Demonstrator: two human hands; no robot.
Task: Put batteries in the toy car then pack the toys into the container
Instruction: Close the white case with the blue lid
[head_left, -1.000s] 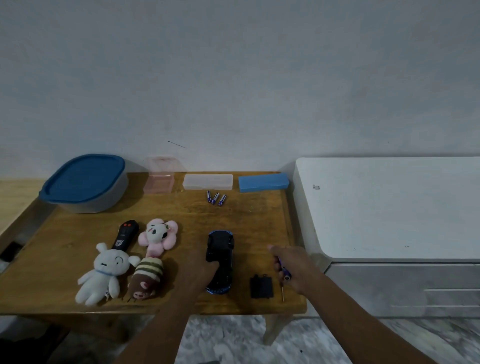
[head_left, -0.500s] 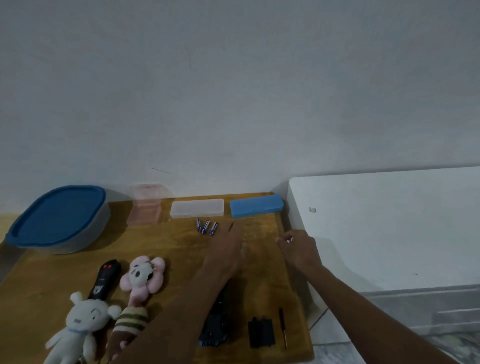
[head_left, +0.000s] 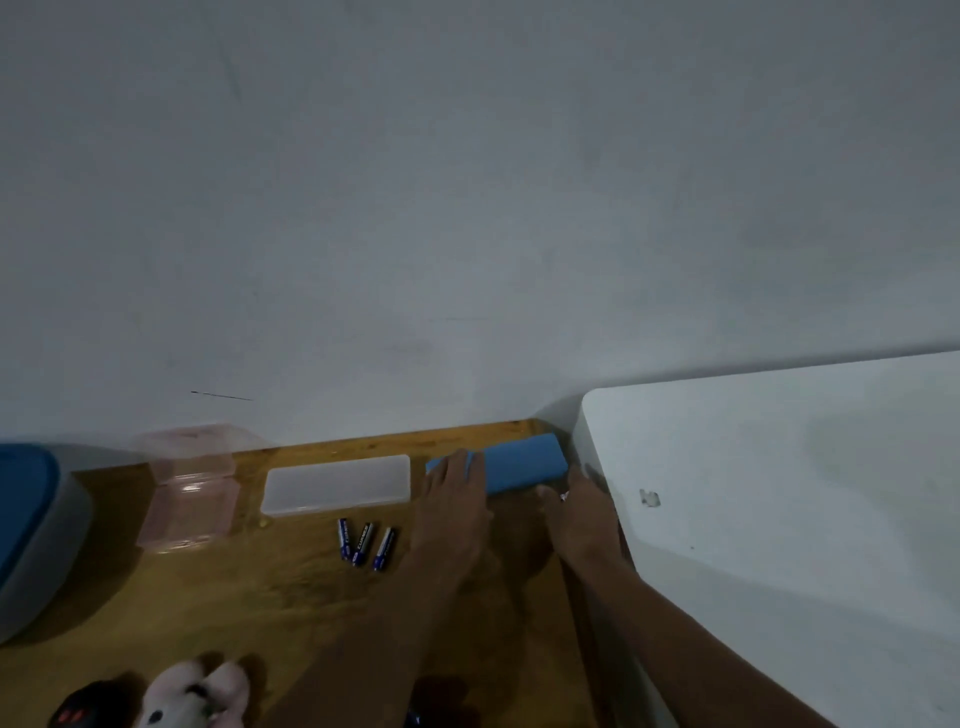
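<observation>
1. A person's left hand (head_left: 454, 501) lays straight fingers across the near end of the blue box (head_left: 522, 465), apparently to draw it closer.
2. The right hand (head_left: 576, 514) flanks the box's other end; its grip cannot be made out.
3. Three batteries (head_left: 366, 543) lie loose just beside the left hand, not yet loaded; the toy car is out of view.

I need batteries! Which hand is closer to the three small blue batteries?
Left. The left hand is just right of the small blue batteries; the right hand is farther right.
</observation>
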